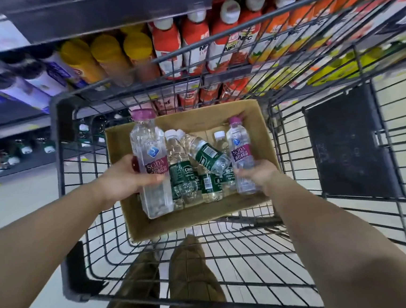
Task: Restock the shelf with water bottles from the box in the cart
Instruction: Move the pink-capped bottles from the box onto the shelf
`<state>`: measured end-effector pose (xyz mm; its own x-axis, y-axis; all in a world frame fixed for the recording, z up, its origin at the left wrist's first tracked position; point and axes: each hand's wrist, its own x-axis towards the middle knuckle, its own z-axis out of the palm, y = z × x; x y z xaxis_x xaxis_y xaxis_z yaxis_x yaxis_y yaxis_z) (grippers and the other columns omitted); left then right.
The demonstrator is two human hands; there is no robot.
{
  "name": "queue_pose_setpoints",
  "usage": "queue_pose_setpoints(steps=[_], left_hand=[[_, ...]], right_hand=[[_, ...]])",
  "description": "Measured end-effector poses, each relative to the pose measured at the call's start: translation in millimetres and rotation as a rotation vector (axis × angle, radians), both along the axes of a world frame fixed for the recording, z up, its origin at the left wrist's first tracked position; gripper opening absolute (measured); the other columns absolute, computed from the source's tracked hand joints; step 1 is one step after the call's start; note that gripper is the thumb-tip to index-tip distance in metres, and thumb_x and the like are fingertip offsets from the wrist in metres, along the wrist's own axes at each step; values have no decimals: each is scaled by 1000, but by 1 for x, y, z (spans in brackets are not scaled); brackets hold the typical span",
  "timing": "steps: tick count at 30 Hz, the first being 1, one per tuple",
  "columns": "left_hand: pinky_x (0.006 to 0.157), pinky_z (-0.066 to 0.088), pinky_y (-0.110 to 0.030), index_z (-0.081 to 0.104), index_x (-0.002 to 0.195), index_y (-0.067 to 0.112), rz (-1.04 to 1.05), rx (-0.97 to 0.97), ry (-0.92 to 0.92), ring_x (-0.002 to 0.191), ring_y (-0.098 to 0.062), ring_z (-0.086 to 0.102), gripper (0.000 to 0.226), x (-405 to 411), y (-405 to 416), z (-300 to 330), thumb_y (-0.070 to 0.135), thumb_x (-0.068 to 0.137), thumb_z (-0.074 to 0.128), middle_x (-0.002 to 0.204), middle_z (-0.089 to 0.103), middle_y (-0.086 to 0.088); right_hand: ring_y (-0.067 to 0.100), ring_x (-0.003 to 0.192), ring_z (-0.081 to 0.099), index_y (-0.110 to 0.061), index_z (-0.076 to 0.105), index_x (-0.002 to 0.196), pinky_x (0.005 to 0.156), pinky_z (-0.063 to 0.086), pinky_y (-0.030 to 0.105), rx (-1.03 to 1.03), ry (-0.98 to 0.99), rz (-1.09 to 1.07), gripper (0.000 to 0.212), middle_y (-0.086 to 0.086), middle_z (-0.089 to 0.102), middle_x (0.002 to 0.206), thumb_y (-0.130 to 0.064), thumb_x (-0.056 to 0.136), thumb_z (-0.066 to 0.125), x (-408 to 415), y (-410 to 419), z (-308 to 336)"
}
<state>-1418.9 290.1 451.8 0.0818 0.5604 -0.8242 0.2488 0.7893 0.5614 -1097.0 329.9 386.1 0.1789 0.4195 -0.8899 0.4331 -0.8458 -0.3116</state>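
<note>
Blur takes the upper edge of the view: the shelf [116,21] at twelve o'clock is smeared, and the juice bottles [194,39] with red and orange labels behind the cart's wire are readable only in part. At ten o'clock the purple-labelled bottles [26,81] are too soft to make out. Both forearms are cut off by the frame's lower corners, and down at six o'clock two brown trouser legs [173,279] show through the wire floor of the cart [231,262].

Dead centre sits the cardboard box [202,215] inside the cart, and both hands are in it. Left hand [123,178], reaching in from eight o'clock, is wrapped round the left soda bottle [153,168], thumb across the front below the purple label, fingers hidden behind it; the bottle stands upright, its purple cap above the box's far rim. Right hand [260,175], coming from four o'clock, is closed round the lower part of the right soda bottle [241,157], also purple-capped and upright, at the box's three o'clock side; its fingertips are hidden behind the plastic.

Between the two, green-labelled water bottles [187,177] crowd the box, one tilted across the others, caps white. How many lie underneath cannot be told.
</note>
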Motion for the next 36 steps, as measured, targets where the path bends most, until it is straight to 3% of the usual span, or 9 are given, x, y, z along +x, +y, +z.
queue_pose_setpoints(steps=[3, 7, 10, 13, 18, 22, 25, 30, 36], left_hand=[[104, 49, -47, 41, 139, 20, 9, 3, -15, 109, -21, 66, 129, 3, -3, 13, 56, 28, 95, 122, 68, -2], [105, 47, -47, 47, 125, 21, 49, 30, -40, 108, -20, 65, 88, 9, -8, 44, 35, 49, 90, 117, 68, 0], [102, 49, -50, 39, 139, 18, 68, 83, -46, 113, -26, 64, 128, 1, -16, 71, 55, 29, 96, 128, 64, -5], [97, 52, -51, 41, 139, 17, 121, 170, -73, 110, -25, 67, 132, -18, -28, 104, 60, 27, 94, 126, 67, -4], [81, 56, -34, 60, 117, 21, 209, 296, -117, 94, -15, 72, 103, -74, -62, 176, 49, 26, 96, 106, 75, 2], [69, 50, -23, 61, 115, 15, 297, 429, -91, 80, -9, 67, 61, -164, -119, 229, 27, 61, 86, 89, 74, 7], [67, 50, -20, 57, 120, 17, 384, 529, -39, 74, -4, 66, 51, -251, -185, 269, 17, 75, 80, 92, 75, 5], [84, 51, -31, 55, 126, 21, 584, 685, 75, 96, -16, 68, 58, -393, -331, 349, 11, 75, 81, 108, 72, 0], [102, 43, -64, 47, 134, 19, 889, 882, 205, 115, -36, 65, 94, -526, -471, 420, 35, 53, 93, 126, 66, -14]], right_hand=[[5, 54, 66, -13, 59, 105, 46, 49, 13, 26, 145, -82, 33, 1, 66, 90, -21, 79, 77, 2, -7, 14], [24, 94, 71, -10, 47, 128, 72, 59, 39, 141, 303, -218, 73, 10, 68, 116, -8, 65, 83, -2, -23, 47], [31, 105, 66, -17, 42, 130, 93, 50, 56, 159, 426, -217, 75, 8, 66, 117, -1, 67, 79, -18, -35, 87], [32, 114, 62, -22, 48, 123, 103, 40, 62, 210, 527, -121, 66, 7, 66, 118, -2, 69, 80, -47, -46, 127], [31, 120, 55, -20, 49, 117, 105, 41, 53, 376, 679, 103, 61, 10, 63, 116, 6, 70, 77, -142, -57, 198], [16, 97, 66, -18, 49, 117, 85, 54, 36, 471, 803, 333, 76, 7, 67, 109, -7, 51, 84, -249, -80, 265], [27, 111, 61, -18, 49, 120, 95, 51, 46, 541, 883, 468, 79, 18, 62, 123, -9, 49, 82, -350, -120, 309], [31, 121, 57, -12, 48, 125, 105, 41, 55, 589, 1074, 663, 71, 13, 61, 128, -7, 61, 78, -537, -223, 377], [31, 119, 60, -8, 52, 128, 106, 41, 55, 602, 1238, 894, 67, 13, 64, 126, -7, 66, 77, -716, -320, 441]])
